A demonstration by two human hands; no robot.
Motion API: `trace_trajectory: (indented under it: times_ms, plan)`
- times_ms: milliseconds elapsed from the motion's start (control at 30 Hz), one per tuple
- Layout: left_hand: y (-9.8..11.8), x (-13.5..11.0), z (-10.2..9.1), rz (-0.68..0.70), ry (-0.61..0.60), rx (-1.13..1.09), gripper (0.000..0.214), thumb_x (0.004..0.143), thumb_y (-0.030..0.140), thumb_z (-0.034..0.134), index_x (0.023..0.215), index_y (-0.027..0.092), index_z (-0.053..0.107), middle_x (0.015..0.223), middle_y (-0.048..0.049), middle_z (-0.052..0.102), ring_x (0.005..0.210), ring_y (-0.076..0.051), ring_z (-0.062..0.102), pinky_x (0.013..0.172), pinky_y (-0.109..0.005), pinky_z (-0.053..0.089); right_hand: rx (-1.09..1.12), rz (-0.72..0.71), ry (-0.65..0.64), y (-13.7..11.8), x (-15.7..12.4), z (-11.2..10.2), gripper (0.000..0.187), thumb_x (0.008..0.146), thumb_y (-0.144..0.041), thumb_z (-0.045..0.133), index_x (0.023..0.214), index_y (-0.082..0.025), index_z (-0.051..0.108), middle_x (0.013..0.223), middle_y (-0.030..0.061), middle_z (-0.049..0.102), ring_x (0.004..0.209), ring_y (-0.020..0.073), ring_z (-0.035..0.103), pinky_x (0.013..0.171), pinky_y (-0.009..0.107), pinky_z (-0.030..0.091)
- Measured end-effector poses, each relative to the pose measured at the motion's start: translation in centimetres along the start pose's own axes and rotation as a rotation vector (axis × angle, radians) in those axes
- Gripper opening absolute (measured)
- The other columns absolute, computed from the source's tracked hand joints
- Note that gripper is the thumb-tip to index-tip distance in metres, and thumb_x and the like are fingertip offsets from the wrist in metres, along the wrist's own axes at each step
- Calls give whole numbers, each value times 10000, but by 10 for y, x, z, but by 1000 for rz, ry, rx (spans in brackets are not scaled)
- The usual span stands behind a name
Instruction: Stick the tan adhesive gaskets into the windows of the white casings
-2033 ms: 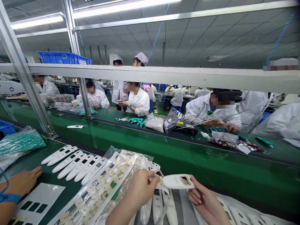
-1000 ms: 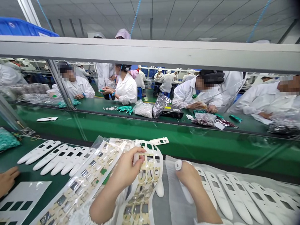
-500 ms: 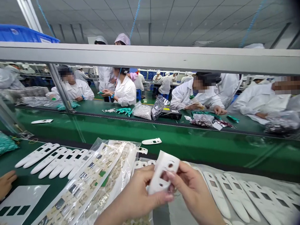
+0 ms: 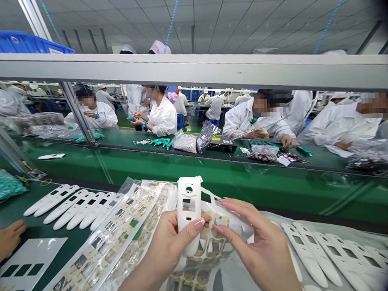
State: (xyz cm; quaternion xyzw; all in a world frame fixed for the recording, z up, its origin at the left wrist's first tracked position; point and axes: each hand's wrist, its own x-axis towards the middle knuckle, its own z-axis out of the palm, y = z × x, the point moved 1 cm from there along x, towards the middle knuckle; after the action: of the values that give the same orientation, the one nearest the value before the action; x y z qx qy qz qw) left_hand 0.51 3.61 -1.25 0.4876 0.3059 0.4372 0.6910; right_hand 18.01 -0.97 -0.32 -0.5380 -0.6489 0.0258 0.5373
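Note:
My left hand (image 4: 173, 244) is closed around a white plastic housing (image 4: 183, 225), a long shell with a round hole, a square window and a small slot. It stands nearly upright, with my thumb across its front. Just right of it, a flexible sheet of tan-framed pieces (image 4: 201, 263) is raised at its upper part. My right hand (image 4: 263, 247) grips that sheet, the thumb lying on one piece and the fingers curving round the upper edge. The fingertips behind the sheet are hidden.
White housings (image 4: 312, 254) lie in a row on the right, and more housings (image 4: 72, 213) at left. Sticker sheets in clear film (image 4: 104, 237) cover the middle left. Another person's hand (image 4: 8, 241) rests at the left edge. A metal rail (image 4: 191, 71) crosses ahead.
The housing has turned upright and moved left, now in my left hand alone. My right hand has let go of it and taken hold of the sheet, which has come up into view.

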Motion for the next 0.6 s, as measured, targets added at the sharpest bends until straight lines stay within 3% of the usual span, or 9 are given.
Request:
trace_trajectory:
  times_ms: [167, 300, 467, 600]
  plan:
    - [8, -8, 4, 66, 86, -77, 343, 683, 462, 810, 840, 158, 799, 840, -101, 767, 814, -242, 692, 745, -302, 529, 141, -5, 144, -2, -5, 8, 240, 768, -194, 747, 996, -263, 718, 971, 37, 763, 880, 210, 720, 790, 310, 607]
    - [10, -12, 6, 123, 118, -13, 346, 689, 479, 802, 828, 162, 804, 833, -101, 768, 805, -243, 692, 759, -307, 532, 221, -55, 215, -6, -6, 12, 229, 732, -103, 752, 886, -273, 744, 858, 9, 770, 770, 186, 723, 736, 280, 601]
    - [11, -13, 9, 156, 113, -23, 339, 700, 485, 788, 820, 169, 809, 1006, -124, 759, 980, -313, 680, 857, -354, 521, 379, 55, 145, -11, -2, 13, 92, 759, -159, 731, 711, -237, 736, 687, 24, 717, 617, 170, 668, 545, 245, 544]
    - [9, -11, 8, 157, 126, -127, 293, 690, 437, 798, 780, 159, 802, 1161, -153, 708, 1155, -381, 601, 979, -440, 466, 418, 125, 60, -14, 2, 11, 124, 771, -241, 721, 646, -238, 727, 611, 27, 672, 550, 159, 617, 489, 227, 494]
